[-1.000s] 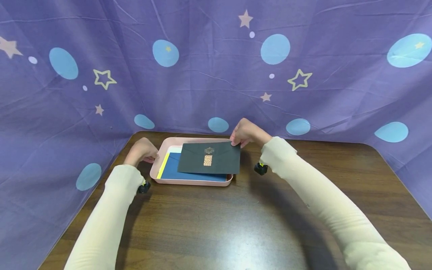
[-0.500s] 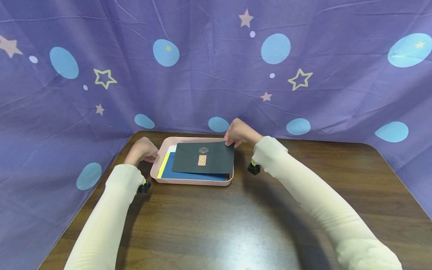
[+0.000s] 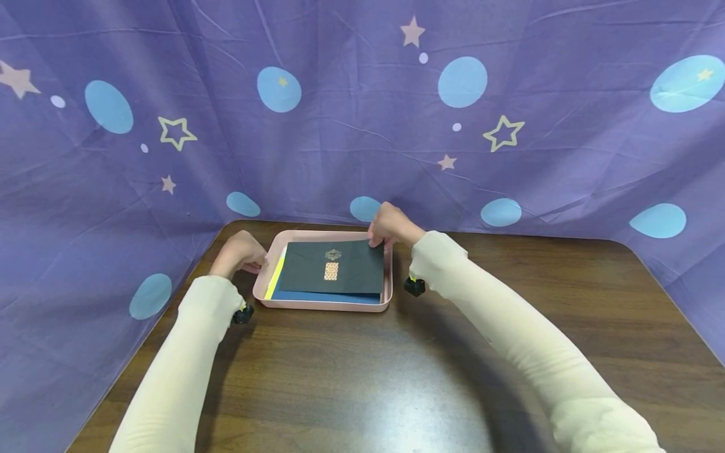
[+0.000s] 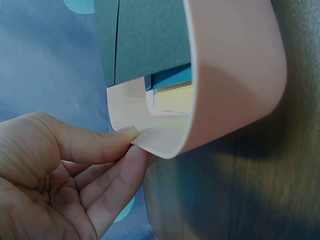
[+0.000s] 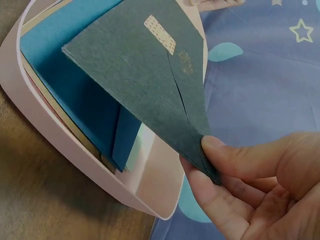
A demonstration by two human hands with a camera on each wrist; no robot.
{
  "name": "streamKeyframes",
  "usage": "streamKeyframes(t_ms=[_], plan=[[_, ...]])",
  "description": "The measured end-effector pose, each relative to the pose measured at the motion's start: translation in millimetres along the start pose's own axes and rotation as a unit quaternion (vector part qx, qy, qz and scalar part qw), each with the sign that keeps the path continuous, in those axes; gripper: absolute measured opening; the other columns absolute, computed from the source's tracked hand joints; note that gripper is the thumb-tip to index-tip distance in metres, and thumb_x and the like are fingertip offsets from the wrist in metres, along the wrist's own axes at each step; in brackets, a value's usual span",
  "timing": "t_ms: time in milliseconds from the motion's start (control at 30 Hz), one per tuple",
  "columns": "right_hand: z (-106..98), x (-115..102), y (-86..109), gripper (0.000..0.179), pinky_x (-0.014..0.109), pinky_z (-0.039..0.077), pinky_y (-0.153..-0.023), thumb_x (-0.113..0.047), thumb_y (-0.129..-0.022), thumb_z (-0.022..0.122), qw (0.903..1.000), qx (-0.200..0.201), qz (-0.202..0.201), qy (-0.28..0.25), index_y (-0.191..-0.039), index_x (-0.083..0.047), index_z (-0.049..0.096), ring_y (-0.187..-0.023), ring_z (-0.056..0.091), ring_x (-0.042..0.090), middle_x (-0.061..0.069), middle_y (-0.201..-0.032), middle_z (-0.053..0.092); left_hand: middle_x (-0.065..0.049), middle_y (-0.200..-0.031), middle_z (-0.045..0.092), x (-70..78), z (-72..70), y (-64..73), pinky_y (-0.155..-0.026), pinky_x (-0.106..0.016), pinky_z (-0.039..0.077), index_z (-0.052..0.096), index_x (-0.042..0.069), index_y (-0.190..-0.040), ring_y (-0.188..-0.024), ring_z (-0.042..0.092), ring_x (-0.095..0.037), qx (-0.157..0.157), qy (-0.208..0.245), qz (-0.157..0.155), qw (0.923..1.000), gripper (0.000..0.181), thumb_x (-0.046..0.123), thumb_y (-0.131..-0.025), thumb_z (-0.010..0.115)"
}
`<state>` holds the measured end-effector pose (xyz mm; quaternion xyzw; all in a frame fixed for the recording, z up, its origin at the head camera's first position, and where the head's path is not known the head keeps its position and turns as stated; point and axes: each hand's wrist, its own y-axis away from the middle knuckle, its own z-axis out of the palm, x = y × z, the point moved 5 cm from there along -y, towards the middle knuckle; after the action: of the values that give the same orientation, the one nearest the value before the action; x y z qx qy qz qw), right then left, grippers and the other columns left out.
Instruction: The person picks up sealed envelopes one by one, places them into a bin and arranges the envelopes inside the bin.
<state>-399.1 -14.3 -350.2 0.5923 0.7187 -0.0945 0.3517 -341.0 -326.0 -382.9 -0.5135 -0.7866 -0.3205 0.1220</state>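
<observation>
A pink tray (image 3: 323,306) stands at the back left of the table. My left hand (image 3: 240,253) pinches its left rim between thumb and fingers, as the left wrist view shows up close. With thumb and fingertips, my right hand (image 3: 391,224) pinches the far right corner of a dark green envelope (image 3: 306,267), marked with a gold emblem and a patterned gold strip. That envelope hangs tilted over the tray, its held corner raised. Beneath it lies a blue envelope (image 5: 65,75). A yellow strip (image 3: 275,277) shows along the left of the stack.
The brown wooden table (image 3: 351,371) stretches forward and to the right of the tray. Close behind it hangs a purple cloth (image 3: 340,138) printed with stars and blue spots. Each wrist carries a small black camera (image 3: 415,287) under a cream sleeve.
My right hand has moved left and slightly down with the dark green envelope, which now lies lower and within the tray's outline, covering more of the blue one. My left hand stays at the rim.
</observation>
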Motion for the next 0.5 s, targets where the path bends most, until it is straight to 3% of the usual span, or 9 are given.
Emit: streamKeyframes(t_ms=[167,333,500], plan=[[5,-2,-4.1,0.008,0.037,0.068,-0.075,-0.002,-0.083,0.081,0.9998,-0.001,-0.002,0.017,-0.088,-0.003,0.075,-0.056,0.065,0.017,0.008,-0.099,0.074,-0.015,-0.083,0.051,-0.7,0.4,0.1,-0.059,-0.026,0.065,0.048,0.002,-0.071,-0.052,0.062,-0.012,0.003,0.007,-0.002,1.0,0.019,-0.012,-0.07,0.06],[10,-1,-6.7,0.009,0.039,0.067,-0.078,-0.004,-0.084,0.081,0.9995,0.002,0.003,0.03,-0.089,-0.005,0.074,-0.071,0.073,0.026,0.009,-0.096,0.073,-0.012,-0.077,0.05,-0.2,0.9,1.2,-0.059,-0.027,0.065,0.047,0.003,-0.071,-0.051,0.06,-0.011,-0.002,0.014,0.0,0.9999,0.021,-0.013,-0.072,0.061],[14,1,-9.1,0.009,0.038,0.068,-0.073,-0.003,-0.085,0.079,0.9992,0.017,0.015,0.032,-0.087,-0.007,0.071,-0.064,0.071,0.023,0.007,-0.093,0.071,-0.01,-0.075,0.05,-0.3,0.4,1.1,-0.057,-0.024,0.064,0.047,0.002,-0.07,-0.051,0.06,-0.011,-0.006,0.014,-0.002,0.9999,0.022,-0.012,-0.075,0.063]])
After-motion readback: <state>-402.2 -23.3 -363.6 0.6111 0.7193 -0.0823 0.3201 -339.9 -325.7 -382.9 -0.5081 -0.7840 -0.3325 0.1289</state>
